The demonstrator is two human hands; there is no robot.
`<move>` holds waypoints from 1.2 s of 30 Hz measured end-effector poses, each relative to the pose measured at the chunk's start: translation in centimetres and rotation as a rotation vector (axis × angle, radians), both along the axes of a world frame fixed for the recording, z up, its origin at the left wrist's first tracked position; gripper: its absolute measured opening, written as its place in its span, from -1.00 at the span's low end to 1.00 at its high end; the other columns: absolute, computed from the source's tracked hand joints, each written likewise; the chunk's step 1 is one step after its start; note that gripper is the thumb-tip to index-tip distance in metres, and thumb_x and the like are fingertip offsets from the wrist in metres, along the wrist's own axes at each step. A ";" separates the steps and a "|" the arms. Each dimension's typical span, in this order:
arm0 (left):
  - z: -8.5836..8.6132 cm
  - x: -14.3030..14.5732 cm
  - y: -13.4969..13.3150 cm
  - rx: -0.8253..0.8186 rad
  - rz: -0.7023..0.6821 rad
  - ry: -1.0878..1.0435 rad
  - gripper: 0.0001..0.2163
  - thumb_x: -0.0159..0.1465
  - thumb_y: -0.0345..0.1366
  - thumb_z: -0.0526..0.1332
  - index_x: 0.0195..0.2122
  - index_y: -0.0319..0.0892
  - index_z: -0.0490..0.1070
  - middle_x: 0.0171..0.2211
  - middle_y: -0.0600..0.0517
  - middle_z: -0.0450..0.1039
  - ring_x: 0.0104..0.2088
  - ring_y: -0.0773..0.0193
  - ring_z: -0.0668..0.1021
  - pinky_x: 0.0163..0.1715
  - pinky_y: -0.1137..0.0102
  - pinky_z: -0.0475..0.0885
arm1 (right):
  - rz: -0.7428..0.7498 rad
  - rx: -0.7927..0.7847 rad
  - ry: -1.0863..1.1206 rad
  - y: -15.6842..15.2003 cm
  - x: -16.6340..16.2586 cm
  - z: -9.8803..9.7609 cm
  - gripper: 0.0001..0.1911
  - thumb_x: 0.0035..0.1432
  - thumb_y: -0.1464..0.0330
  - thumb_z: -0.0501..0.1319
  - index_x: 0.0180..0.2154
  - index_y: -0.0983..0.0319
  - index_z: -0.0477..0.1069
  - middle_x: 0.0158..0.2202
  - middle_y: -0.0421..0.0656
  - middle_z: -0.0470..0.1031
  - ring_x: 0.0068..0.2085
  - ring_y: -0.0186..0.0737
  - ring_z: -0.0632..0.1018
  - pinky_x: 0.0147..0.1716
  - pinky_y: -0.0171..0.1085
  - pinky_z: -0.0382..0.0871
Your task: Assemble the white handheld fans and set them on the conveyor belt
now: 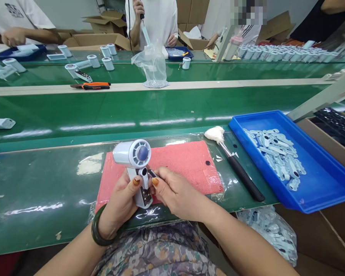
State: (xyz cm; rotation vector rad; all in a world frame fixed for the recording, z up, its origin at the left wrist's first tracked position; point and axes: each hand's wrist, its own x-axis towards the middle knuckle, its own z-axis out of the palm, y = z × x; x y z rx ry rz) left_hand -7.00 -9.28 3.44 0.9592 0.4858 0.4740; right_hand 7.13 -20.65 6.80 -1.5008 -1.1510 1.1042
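My left hand (125, 195) is closed round the handle of a white handheld fan (132, 153). Its round head points up and towards me, with a grille and a dark blue hub. The handle's front is open, and a dark circuit board shows inside. A small pale cover piece with a black oval (144, 174) lies against the upper handle, under my left thumb. Close to it, my right hand (172, 193) pinches a thin dark, shiny piece (153, 173) whose kind I cannot make out. Beneath both hands lies a pink mat (184, 161).
Right of the mat lies a black-handled hammer (241, 174) with a wrapped head. A blue tray (327, 191) holds many pale cover pieces (278, 149). Across the green belt (178, 103) are orange-handled pliers (96, 86), a plastic bag (153, 69), fan heads and several co-workers.
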 end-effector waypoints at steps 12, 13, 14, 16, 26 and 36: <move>0.5 0.2 -0.3 -0.070 -0.020 0.001 -0.54 0.03 0.01 0.60 -0.33 -0.20 0.47 -0.47 0.06 0.37 -0.47 0.33 0.43 -0.45 0.49 0.43 | 0.110 0.213 0.231 0.3 0.1 -2.0 -0.75 0.45 0.15 0.08 -0.19 0.20 0.28 -0.48 -0.30 0.24 -0.47 -0.35 0.30 -0.44 -0.36 0.21; 0.4 0.2 -0.3 -0.075 -0.017 -0.005 -0.53 0.02 0.02 0.60 -0.39 -0.22 0.44 -0.49 0.07 0.35 -0.49 0.35 0.41 -0.47 0.51 0.40 | 0.129 0.231 0.243 0.5 0.1 -1.8 -0.75 0.45 0.15 0.09 -0.17 0.20 0.29 -0.50 -0.32 0.22 -0.49 -0.36 0.28 -0.46 -0.36 0.19; 0.2 0.1 -0.4 -0.078 -0.013 -0.011 -0.52 0.03 0.03 0.59 -0.42 -0.23 0.41 -0.49 0.07 0.34 -0.49 0.36 0.40 -0.47 0.51 0.39 | 0.139 0.240 0.257 0.6 0.0 -1.7 -0.75 0.46 0.14 0.08 -0.16 0.19 0.29 -0.51 -0.32 0.21 -0.50 -0.36 0.27 -0.48 -0.37 0.19; -0.1 0.0 -0.4 -0.086 -0.003 -0.014 -0.51 0.05 0.07 0.56 -0.41 -0.23 0.41 -0.46 0.05 0.36 -0.47 0.34 0.42 -0.45 0.49 0.41 | 0.101 0.236 0.275 0.7 -0.1 -1.3 -0.72 0.47 0.12 0.06 -0.18 0.20 0.28 -0.50 -0.30 0.25 -0.50 -0.35 0.29 -0.49 -0.37 0.20; -0.3 -0.1 -0.2 -0.090 -0.029 -0.015 -0.52 0.09 0.11 0.52 -0.23 -0.19 0.52 -0.47 0.00 0.43 -0.45 0.20 0.51 -0.44 0.38 0.50 | -0.028 0.012 -0.064 -0.3 -0.2 0.8 -0.82 0.44 0.29 0.03 -0.26 0.18 0.23 -0.34 -0.21 0.46 -0.36 -0.27 0.43 -0.33 -0.27 0.27; -0.4 -0.1 -0.3 -0.063 -0.003 -0.023 -0.52 0.09 0.10 0.53 -0.21 -0.18 0.52 -0.45 -0.01 0.48 -0.41 0.16 0.56 -0.44 0.41 0.50 | -0.020 -0.038 -0.195 -0.3 -0.2 1.0 -0.81 0.44 0.30 0.03 -0.30 0.17 0.17 -0.44 -0.25 0.37 -0.45 -0.29 0.32 -0.45 -0.29 0.07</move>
